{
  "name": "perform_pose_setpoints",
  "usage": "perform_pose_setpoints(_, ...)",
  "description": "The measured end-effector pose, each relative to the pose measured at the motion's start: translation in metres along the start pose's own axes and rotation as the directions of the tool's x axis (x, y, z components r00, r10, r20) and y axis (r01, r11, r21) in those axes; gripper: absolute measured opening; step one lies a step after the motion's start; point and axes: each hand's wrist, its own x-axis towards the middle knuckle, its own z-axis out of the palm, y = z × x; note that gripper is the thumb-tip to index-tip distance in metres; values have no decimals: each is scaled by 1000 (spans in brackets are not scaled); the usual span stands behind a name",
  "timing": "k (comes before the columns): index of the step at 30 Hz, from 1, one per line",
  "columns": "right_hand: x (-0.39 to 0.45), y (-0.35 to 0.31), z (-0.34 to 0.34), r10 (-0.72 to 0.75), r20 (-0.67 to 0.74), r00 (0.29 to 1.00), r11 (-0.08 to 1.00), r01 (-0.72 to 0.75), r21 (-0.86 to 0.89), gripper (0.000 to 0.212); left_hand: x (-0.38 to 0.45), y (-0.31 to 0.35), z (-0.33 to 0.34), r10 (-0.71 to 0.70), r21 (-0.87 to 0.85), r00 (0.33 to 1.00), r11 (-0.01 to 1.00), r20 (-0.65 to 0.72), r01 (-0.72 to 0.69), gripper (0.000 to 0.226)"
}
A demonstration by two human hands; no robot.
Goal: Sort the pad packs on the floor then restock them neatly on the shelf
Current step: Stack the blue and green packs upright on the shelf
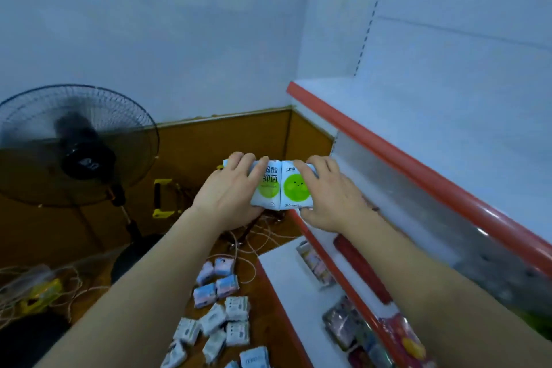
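Observation:
Two white pad packs with green circles are held side by side in mid-air at the left end of the shelf. My left hand [231, 188] grips the left pack [268, 185] and my right hand [327, 193] grips the right pack [294, 187]. Both packs hang just below the empty upper shelf [388, 116] with its red edge strip. Down on the brown floor lie several more pad packs [222, 305], pink and blue ones further away, white ones closer to me.
A black standing fan [74, 143] stands at the left, with a yellow object [162, 197] and loose cords [257, 236] on the floor behind the packs. The lower shelf [286, 278] holds some packaged goods [355, 329] near its front edge.

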Motion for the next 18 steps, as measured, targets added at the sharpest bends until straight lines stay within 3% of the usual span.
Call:
perform_pose_setpoints(8,-124,50,-144,290,-157,944,935,-314,-166,97,33,107,-117,284,-101,936,945,-208,-310,93)
perform_pose_setpoints(14,-277,87,-225,516,-217,829,778,-559,-287,96,27,256,-183,512,-100,793,816,-329,-569,90)
perform_pose_setpoints(18,-400,95,-272,639,-262,723,640,-689,-340,95,-3,369,-221,632,-104,658,684,-409,-722,86)
